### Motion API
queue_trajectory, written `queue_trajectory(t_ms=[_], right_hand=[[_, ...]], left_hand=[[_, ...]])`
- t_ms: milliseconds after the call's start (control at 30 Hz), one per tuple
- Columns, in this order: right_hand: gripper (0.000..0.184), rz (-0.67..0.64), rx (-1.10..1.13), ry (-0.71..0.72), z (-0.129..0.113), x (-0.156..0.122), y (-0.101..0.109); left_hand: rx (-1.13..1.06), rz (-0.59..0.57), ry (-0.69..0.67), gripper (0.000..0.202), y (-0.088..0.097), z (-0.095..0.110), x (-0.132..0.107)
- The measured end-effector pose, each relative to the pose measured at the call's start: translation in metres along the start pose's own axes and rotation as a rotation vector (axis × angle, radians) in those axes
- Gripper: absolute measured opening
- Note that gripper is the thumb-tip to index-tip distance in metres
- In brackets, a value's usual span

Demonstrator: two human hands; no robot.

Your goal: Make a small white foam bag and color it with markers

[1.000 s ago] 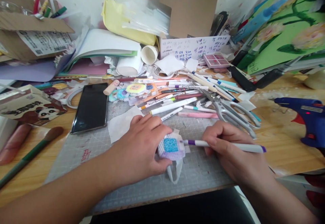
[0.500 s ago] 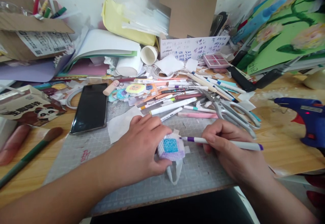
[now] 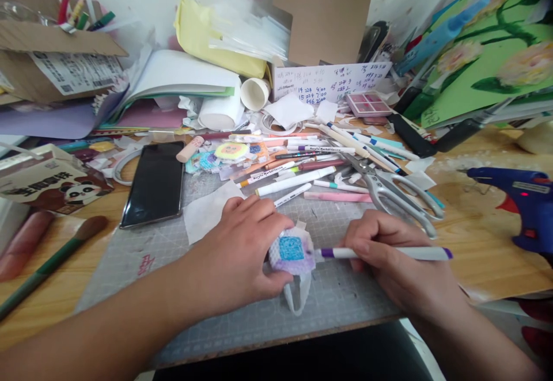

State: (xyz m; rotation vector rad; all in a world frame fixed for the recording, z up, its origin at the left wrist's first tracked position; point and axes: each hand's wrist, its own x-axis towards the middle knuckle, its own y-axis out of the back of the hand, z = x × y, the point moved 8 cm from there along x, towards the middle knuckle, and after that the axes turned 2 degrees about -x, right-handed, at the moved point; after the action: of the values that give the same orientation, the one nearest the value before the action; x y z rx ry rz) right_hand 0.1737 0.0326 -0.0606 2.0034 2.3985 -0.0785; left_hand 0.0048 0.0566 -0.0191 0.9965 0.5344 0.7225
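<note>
My left hand (image 3: 246, 248) grips a small white textured craft piece (image 3: 306, 262) between thumb and fingers. A blue square (image 3: 291, 248) is coloured on its face, with pale purple around it. From its lower side hangs a loop of whitish strip (image 3: 298, 297). In my right hand (image 3: 384, 248) is a purple marker (image 3: 410, 252), held like a pen and lying nearly level. Its tip is at the right edge of the piece, over the purple part. Beneath both hands lies a grey cutting mat (image 3: 207, 306).
Several markers (image 3: 294, 181) lie piled behind my hands, with scissors (image 3: 384, 188) on their right. A phone (image 3: 153, 182) is on the left, near a long brush (image 3: 47, 266). At the far right stands a blue glue gun (image 3: 527, 202), its red light on. A cardboard box (image 3: 60, 64) sits back left.
The marker's tip has moved down along the right edge of the piece, and my right hand has shifted slightly down with it. My left hand keeps its hold.
</note>
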Motion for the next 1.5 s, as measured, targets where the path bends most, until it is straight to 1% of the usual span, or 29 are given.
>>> queue_trajectory(t_ms=[67, 167, 267, 367, 500, 600, 733, 833, 967, 1067, 1200, 1300, 1400, 1500], right_hand=[[0.020, 0.000, 0.017, -0.006, 0.0010, 0.0006, -0.0001], [0.018, 0.048, 0.024, 0.015, -0.0001, 0.0019, 0.0032], [0.020, 0.023, 0.055, 0.017, -0.0001, 0.0034, 0.0009], [0.018, 0.081, 0.074, 0.021, -0.0003, 0.0042, 0.0053], [0.019, 0.044, 0.099, -0.003, 0.0008, 0.0048, 0.0018], [0.018, 0.101, 0.106, 0.010, -0.0017, 0.0043, 0.0057], [0.019, 0.046, 0.087, -0.030, -0.0004, 0.0040, 0.0007], [0.017, 0.100, 0.089, -0.009, -0.0012, 0.0034, 0.0053], [0.019, 0.046, 0.079, -0.017, -0.0002, 0.0027, 0.0017], [0.018, 0.083, 0.078, -0.018, -0.0018, 0.0014, 0.0044], [0.019, 0.060, 0.080, -0.053, -0.0007, 0.0004, 0.0018], [0.019, 0.091, 0.054, -0.019, -0.0022, -0.0003, 0.0050], [0.019, 0.033, 0.049, -0.038, 0.0005, -0.0004, 0.0008], [0.018, 0.079, 0.083, -0.022, -0.0002, 0.0006, 0.0034]], left_hand=[[-0.006, -0.001, -0.002, 0.044, -0.0001, -0.0002, -0.0003], [-0.009, -0.010, 0.001, 0.043, -0.0007, -0.0007, -0.0006], [-0.007, -0.011, 0.009, 0.043, -0.0007, -0.0011, -0.0006], [-0.002, 0.000, 0.010, 0.044, -0.0001, -0.0011, -0.0004], [0.004, 0.003, 0.010, 0.044, -0.0001, -0.0012, 0.0002], [0.003, 0.009, 0.004, 0.044, 0.0005, -0.0007, 0.0004], [0.004, 0.020, -0.006, 0.042, 0.0014, 0.0000, 0.0001], [0.004, 0.020, -0.013, 0.042, 0.0014, 0.0004, -0.0002], [-0.005, 0.014, -0.002, 0.043, 0.0018, 0.0002, -0.0006], [-0.008, 0.011, -0.002, 0.042, 0.0019, 0.0007, -0.0006], [-0.002, 0.006, 0.000, 0.042, 0.0005, -0.0002, -0.0004], [0.005, 0.008, -0.004, 0.042, -0.0002, -0.0007, -0.0003], [0.001, 0.015, -0.001, 0.042, 0.0004, -0.0010, -0.0002], [-0.005, 0.010, 0.003, 0.042, 0.0005, -0.0005, -0.0002]])
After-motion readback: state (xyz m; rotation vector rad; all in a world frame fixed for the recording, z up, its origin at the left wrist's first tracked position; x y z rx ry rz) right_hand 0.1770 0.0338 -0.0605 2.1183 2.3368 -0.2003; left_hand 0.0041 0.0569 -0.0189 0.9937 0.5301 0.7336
